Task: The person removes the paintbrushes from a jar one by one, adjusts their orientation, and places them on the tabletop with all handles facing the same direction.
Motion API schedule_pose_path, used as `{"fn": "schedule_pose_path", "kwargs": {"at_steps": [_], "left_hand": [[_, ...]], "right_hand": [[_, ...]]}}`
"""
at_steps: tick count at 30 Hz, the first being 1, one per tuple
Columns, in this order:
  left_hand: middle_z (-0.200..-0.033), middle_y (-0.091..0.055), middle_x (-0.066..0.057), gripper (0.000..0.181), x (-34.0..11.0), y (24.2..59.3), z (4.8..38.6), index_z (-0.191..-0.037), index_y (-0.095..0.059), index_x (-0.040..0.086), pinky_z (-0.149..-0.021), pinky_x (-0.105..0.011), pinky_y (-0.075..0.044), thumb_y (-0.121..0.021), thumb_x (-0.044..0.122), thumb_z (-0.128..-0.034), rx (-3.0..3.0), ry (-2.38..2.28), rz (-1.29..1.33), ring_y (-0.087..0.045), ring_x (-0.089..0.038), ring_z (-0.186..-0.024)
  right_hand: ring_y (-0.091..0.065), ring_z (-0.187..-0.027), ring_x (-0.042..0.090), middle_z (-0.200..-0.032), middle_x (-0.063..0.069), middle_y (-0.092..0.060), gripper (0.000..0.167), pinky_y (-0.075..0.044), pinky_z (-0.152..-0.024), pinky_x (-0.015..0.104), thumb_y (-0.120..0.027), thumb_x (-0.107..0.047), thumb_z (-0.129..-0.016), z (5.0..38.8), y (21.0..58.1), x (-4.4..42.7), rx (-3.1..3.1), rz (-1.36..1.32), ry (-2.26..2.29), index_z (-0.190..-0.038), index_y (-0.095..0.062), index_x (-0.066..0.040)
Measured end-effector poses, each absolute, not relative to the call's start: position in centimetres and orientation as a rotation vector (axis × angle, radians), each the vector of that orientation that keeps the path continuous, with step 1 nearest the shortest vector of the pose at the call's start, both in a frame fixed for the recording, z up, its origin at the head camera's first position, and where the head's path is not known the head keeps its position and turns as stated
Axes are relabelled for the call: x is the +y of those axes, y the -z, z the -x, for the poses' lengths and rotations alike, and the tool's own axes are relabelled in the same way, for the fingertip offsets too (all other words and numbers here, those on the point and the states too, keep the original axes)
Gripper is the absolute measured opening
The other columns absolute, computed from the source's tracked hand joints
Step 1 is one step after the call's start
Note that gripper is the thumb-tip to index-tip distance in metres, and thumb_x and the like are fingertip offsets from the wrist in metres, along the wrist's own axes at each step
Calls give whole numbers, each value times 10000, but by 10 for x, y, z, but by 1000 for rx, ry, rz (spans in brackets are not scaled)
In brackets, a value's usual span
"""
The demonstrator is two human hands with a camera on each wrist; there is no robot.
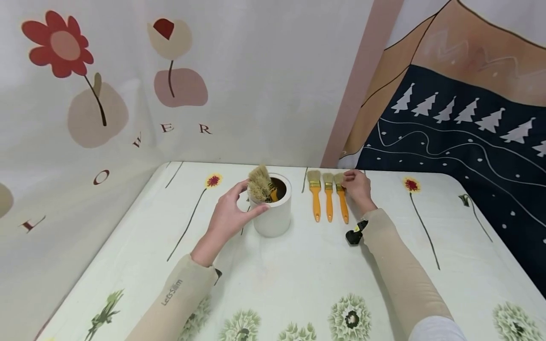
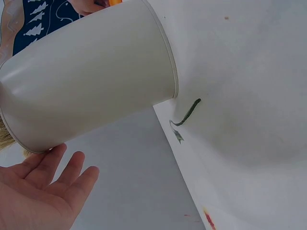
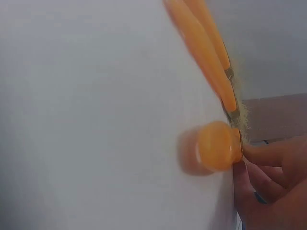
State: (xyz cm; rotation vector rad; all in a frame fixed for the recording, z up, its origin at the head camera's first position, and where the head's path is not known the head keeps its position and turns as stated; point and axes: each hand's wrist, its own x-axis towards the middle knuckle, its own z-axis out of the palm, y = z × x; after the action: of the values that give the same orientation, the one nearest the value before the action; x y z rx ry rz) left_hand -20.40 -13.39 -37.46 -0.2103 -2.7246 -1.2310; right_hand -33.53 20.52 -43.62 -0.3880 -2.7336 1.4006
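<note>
A white cylindrical container stands upright, with paintbrush bristles sticking out above its left rim. My left hand is at that rim, thumb across the front and fingers at the far left side. In the left wrist view these fingers look extended, one fingertip against the rim. To the right, three orange-handled paintbrushes lie side by side: a wide one, a middle one and a right one. My right hand pinches the right paintbrush near its bristles; its handle points toward the right wrist camera.
The table has a pale flower-printed cover. A printed cloth hangs behind its back edge, with a dark tree-patterned part at right. A small black device is at my right wrist.
</note>
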Motion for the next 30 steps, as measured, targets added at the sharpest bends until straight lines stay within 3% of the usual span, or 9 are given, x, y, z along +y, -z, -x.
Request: {"fn": "schedule_pose_path", "kwargs": {"at_steps": [8,16,24,30], "left_hand": [[-1450,-566,-116,800,-132,374,204,-1447,-494,125,-1112,-545,-427,-815,463,-796,-2725,1232,218,-500,-322,-1376],[-1437,-579,-114,803,-133,374,203,-1448,-495,120,-1090,-537,-449,-814,465,-797,-2721,1222,220,-521,-326,-1352],[-1445,-572,-111,819,-134,375,204,-1460,-482,126,-1083,-537,-454,-807,481,-797,-2738,1209,209,-519,-330,-1352],[-1448,-571,-102,815,-134,374,203,-1460,-482,128,-1087,-538,-449,-808,476,-799,-2732,1212,213,-516,-323,-1357]], "right_hand": [[-596,-1045,280,-1203,194,-647,362,-491,-840,274,-622,-48,-949,330,435,210,-2707,403,-1348,-1303,-566,3],[-578,-1232,317,-1390,175,-582,411,-508,-1057,403,-585,-43,-971,326,434,213,-2589,401,-1576,-1376,-516,-24],[-570,-1281,365,-1407,188,-573,394,-473,-1101,436,-591,-100,-988,312,414,194,-2546,207,-1642,-1366,-517,-17],[-579,-1283,330,-1389,183,-588,377,-464,-1114,413,-610,-103,-990,297,387,166,-2478,30,-1754,-1352,-539,-23]]}}
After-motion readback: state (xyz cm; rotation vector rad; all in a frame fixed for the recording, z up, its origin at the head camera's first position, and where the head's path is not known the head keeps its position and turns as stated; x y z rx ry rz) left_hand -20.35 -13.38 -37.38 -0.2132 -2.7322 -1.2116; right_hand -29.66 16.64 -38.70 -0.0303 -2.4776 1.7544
